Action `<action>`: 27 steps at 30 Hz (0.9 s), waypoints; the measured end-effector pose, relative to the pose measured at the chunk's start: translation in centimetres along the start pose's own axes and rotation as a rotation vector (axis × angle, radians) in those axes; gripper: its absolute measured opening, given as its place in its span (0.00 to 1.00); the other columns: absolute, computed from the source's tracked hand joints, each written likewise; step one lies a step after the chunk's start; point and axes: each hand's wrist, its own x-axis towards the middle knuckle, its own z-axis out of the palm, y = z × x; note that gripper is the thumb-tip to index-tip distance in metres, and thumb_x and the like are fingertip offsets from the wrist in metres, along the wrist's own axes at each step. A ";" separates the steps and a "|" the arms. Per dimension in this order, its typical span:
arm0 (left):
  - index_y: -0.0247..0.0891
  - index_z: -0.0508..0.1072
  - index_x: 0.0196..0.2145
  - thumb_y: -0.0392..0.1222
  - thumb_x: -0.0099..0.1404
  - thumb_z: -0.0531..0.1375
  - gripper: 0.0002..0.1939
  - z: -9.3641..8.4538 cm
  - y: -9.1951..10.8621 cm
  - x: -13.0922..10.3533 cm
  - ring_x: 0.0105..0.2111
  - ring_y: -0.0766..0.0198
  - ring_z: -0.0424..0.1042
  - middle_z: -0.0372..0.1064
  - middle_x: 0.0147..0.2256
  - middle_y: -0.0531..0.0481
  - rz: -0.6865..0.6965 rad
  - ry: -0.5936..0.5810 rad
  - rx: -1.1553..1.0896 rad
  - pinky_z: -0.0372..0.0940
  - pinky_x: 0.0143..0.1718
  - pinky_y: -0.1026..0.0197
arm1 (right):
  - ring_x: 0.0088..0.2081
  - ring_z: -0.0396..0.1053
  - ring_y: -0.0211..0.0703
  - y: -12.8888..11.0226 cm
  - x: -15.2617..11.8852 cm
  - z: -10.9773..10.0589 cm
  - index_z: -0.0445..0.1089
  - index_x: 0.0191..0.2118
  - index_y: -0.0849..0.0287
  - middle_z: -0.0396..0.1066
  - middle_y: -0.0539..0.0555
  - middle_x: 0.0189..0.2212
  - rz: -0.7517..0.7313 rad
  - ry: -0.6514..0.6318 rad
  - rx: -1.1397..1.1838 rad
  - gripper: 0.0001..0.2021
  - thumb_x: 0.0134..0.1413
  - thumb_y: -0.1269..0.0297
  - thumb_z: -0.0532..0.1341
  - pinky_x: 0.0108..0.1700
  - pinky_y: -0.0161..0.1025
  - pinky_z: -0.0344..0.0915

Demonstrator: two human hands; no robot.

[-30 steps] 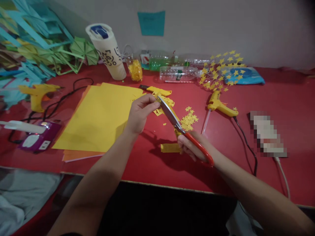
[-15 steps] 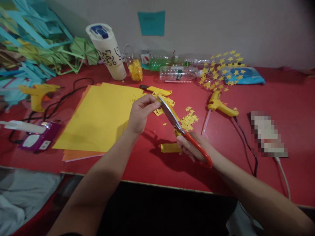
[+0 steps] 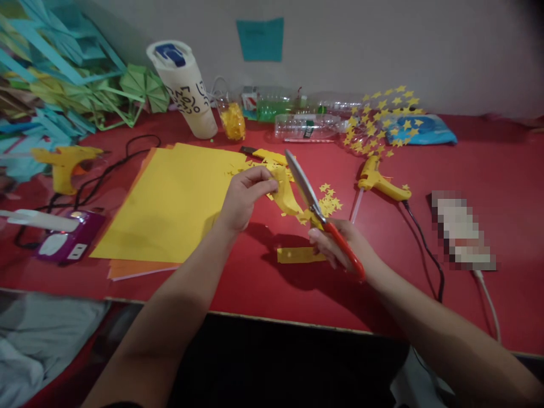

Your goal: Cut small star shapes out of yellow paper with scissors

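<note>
My left hand (image 3: 244, 198) pinches a curved yellow paper strip (image 3: 285, 192) that hangs down to the right. In my right hand (image 3: 340, 243) are red-handled scissors (image 3: 312, 195), their blades pointing up and to the left, beside the strip and apart from its upper part. A bit of yellow paper shows at the scissors' pivot; whether it belongs to the strip is unclear. Below, a folded yellow strip (image 3: 297, 255) lies on the red table (image 3: 255, 289). Small yellow stars (image 3: 330, 203) are piled behind the scissors. Yellow scraps and a yellow cutter (image 3: 272, 156) lie beyond my left hand.
Yellow sheets (image 3: 170, 198) lie on the left, near a purple power adapter (image 3: 70, 235) and a glue gun (image 3: 63, 164). A tumbler (image 3: 187, 90) and bottles (image 3: 306, 126) stand or lie behind. Another glue gun (image 3: 382, 184) and a phone (image 3: 463, 229) are on the right.
The scissors have shifted right, off the strip's upper part, and their blades look more upright. The strip now curves downward from my left hand, which has barely moved.
</note>
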 end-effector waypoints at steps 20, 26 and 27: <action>0.37 0.67 0.19 0.38 0.53 0.60 0.08 3.9 0.0 -2.6 0.27 0.70 0.60 0.61 0.23 0.56 -0.261 -0.375 0.180 0.55 0.32 0.61 | 0.12 0.52 0.30 0.3 0.8 -0.7 0.64 0.26 0.57 0.57 0.42 0.13 -0.064 0.219 0.110 0.16 0.40 0.51 0.67 0.14 0.32 0.50; 0.36 0.68 0.21 0.39 0.54 0.60 0.06 4.0 0.6 -2.7 0.28 0.70 0.61 0.62 0.24 0.56 -0.282 -0.399 0.227 0.55 0.33 0.62 | 0.11 0.51 0.29 0.5 0.9 -0.8 0.63 0.24 0.57 0.55 0.41 0.11 -0.076 0.275 0.119 0.08 0.42 0.60 0.62 0.14 0.31 0.48; 0.37 0.67 0.22 0.39 0.54 0.60 0.07 3.8 0.6 -2.5 0.27 0.70 0.60 0.62 0.24 0.56 -0.286 -0.390 0.233 0.55 0.33 0.62 | 0.11 0.50 0.29 0.5 1.1 -1.1 0.63 0.23 0.57 0.55 0.41 0.11 -0.087 0.323 0.121 0.07 0.42 0.61 0.61 0.14 0.31 0.48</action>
